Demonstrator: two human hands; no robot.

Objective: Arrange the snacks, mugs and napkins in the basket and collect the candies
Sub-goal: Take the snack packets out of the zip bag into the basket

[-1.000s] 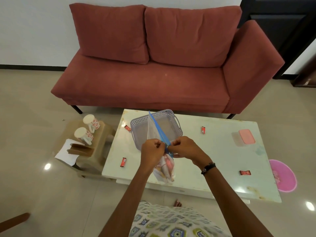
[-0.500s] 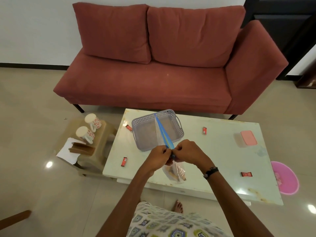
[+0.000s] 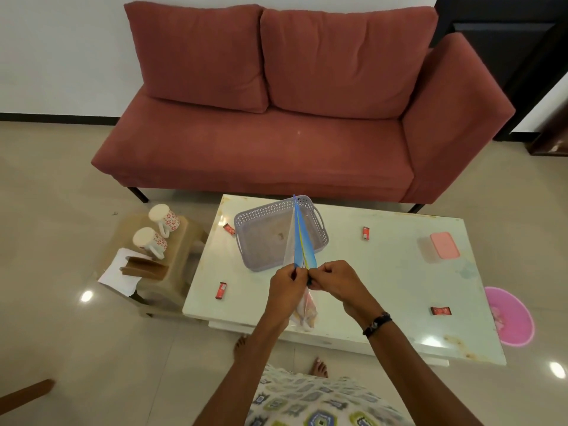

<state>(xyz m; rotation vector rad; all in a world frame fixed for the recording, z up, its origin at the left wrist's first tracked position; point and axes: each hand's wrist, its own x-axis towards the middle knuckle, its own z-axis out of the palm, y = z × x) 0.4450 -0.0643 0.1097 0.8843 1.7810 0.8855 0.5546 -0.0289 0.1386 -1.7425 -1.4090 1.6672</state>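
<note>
Here:
Hands: left hand (image 3: 287, 287) and right hand (image 3: 333, 279) are pinched on the zip bag (image 3: 302, 250) of snacks.
Bench (image 3: 384, 272): pale, glossy; grey basket (image 3: 261, 238) and red candies (image 3: 222, 290) are scattered.
Room: red sofa (image 3: 276, 118), beige tiled floor (image 3: 55, 179).

A clear zip bag (image 3: 302, 305) of snacks hangs edge-on, blue strip up, before the empty lilac basket (image 3: 246, 221).

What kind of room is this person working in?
Most likely a home living room: a rust-red fabric sofa stands against the wall, a low white coffee table sits before it, and the floor is glossy beige tile.
</note>
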